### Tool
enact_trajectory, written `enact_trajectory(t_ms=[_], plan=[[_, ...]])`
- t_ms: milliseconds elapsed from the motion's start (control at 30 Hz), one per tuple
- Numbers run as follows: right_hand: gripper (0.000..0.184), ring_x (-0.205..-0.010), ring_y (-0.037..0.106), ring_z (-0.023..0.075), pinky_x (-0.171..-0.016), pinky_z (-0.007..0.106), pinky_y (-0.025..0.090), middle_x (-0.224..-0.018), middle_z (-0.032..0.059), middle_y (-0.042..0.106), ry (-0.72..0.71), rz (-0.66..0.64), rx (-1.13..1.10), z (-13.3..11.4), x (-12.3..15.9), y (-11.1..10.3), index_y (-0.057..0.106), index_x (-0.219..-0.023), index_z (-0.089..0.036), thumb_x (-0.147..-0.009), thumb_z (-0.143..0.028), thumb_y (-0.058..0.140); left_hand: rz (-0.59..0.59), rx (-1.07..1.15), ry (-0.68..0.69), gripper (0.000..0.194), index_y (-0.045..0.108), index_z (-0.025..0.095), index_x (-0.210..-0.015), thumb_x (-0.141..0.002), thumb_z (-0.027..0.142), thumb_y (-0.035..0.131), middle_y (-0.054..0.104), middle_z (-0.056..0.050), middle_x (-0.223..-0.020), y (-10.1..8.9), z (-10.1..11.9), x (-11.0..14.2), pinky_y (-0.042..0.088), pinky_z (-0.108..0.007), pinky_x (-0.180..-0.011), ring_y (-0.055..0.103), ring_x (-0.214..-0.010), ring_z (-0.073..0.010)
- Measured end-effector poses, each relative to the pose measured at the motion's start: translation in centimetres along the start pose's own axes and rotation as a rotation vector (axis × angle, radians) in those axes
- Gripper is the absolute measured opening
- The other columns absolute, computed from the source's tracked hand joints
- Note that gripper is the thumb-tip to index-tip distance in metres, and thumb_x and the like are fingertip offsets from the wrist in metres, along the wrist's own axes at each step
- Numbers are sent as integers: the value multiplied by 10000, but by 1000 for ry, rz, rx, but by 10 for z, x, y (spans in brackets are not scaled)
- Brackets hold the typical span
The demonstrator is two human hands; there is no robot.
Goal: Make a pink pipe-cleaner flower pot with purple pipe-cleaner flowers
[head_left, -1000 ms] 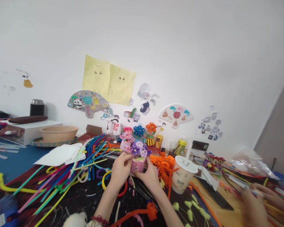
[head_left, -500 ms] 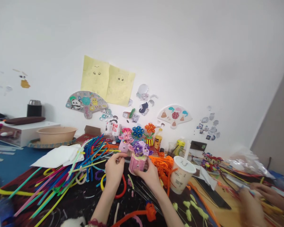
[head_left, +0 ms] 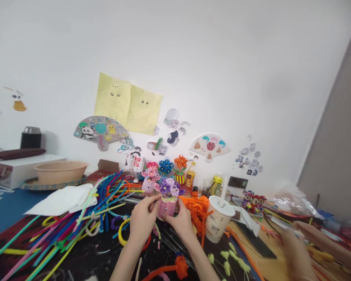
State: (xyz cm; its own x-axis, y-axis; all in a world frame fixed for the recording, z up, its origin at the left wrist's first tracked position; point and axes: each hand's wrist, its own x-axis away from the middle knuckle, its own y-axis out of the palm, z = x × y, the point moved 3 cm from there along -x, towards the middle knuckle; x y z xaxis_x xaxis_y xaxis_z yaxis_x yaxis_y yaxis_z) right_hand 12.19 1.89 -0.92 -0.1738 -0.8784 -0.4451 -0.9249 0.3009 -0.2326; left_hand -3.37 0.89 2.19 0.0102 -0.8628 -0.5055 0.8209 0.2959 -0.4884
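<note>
A small pink flowerpot [head_left: 166, 207] with purple pipe-cleaner flowers [head_left: 169, 187] stands upright between my hands. My right hand [head_left: 179, 218] grips its right side and front, thumb across the lower front. On the other side, my left hand [head_left: 144, 214] has its fingers curled in at the pot's left edge; its fingertips are partly hidden. Just behind are another pink pot [head_left: 148, 185] with pink flowers, a blue pipe-cleaner flower [head_left: 165, 167] and an orange flower in a striped pot [head_left: 180, 178].
Loose coloured pipe cleaners [head_left: 73, 226] and white tissues [head_left: 62, 199] lie to the left. Orange pipe-cleaner pieces [head_left: 197, 208] and a lidded cup with a straw [head_left: 219, 222] stand close on the right. At far right, another person's hands [head_left: 298, 249] work over the table.
My left hand has moved right, from beside the pot to its left edge. The view has shifted slightly. The other person's hands at far right have moved a little.
</note>
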Motion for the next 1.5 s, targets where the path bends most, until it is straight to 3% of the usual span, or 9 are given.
enact_trajectory(t_ms=[233, 433, 567, 867, 1100, 1233, 1500], plan=[[544, -840, 669, 248, -768, 333, 528, -947, 82, 702, -93, 10, 81, -15, 5, 2, 565, -1048, -173, -537, -244, 740, -86, -292, 104, 320, 609, 297, -1088, -895, 314, 354, 694, -34, -946, 5, 13, 8, 387, -243, -664, 638, -865, -190], [558, -865, 646, 248, -776, 325, 500, -956, 79, 687, -150, 48, 207, -13, 7, 4, 561, -1094, -165, -561, -237, 711, -142, -551, 74, 348, 588, 241, -1069, -922, 308, 280, 699, -76, -818, 10, 21, 8, 393, -278, -604, 658, -779, -247], [539, -902, 633, 254, -785, 323, 486, -981, 80, 678, -166, 29, 249, -14, 9, 6, 563, -1089, -172, -576, -250, 712, -152, -601, 36, 355, 587, 205, -1030, -925, 294, 260, 691, -96, -807, 12, 26, 10, 407, -297, -602, 658, -782, -271], [537, -918, 626, 269, -801, 334, 476, -981, 90, 667, -173, 45, 324, -19, 11, 8, 557, -1101, -180, -595, -271, 713, -85, -459, -154, 305, 604, 173, -997, -895, 297, 345, 691, -112, -796, 12, 28, 13, 359, -282, -598, 653, -767, -256], [556, -951, 617, 277, -825, 349, 473, -1015, 92, 658, -179, 30, 336, -18, 13, 10, 550, -1129, -187, -601, -274, 703, 68, -92, -290, 226, 652, 208, -837, -811, 307, 451, 695, -74, -731, 10, 17, 16, 358, -266, -606, 644, -754, -244], [556, -966, 618, 284, -824, 342, 478, -1024, 85, 664, -198, 34, 345, -16, 13, 11, 572, -1108, -202, -566, -199, 699, 104, -21, -366, 224, 656, 198, -776, -778, 330, 474, 685, -75, -677, 10, 12, 15, 360, -264, -584, 643, -726, -259], [560, -944, 631, 298, -795, 345, 483, -998, 102, 672, -142, 28, 341, -6, 10, 11, 558, -1093, -183, -560, -244, 720, 131, -18, -318, 238, 653, 189, -832, -784, 297, 447, 683, -61, -646, 11, 16, 18, 371, -264, -609, 644, -703, -238]])
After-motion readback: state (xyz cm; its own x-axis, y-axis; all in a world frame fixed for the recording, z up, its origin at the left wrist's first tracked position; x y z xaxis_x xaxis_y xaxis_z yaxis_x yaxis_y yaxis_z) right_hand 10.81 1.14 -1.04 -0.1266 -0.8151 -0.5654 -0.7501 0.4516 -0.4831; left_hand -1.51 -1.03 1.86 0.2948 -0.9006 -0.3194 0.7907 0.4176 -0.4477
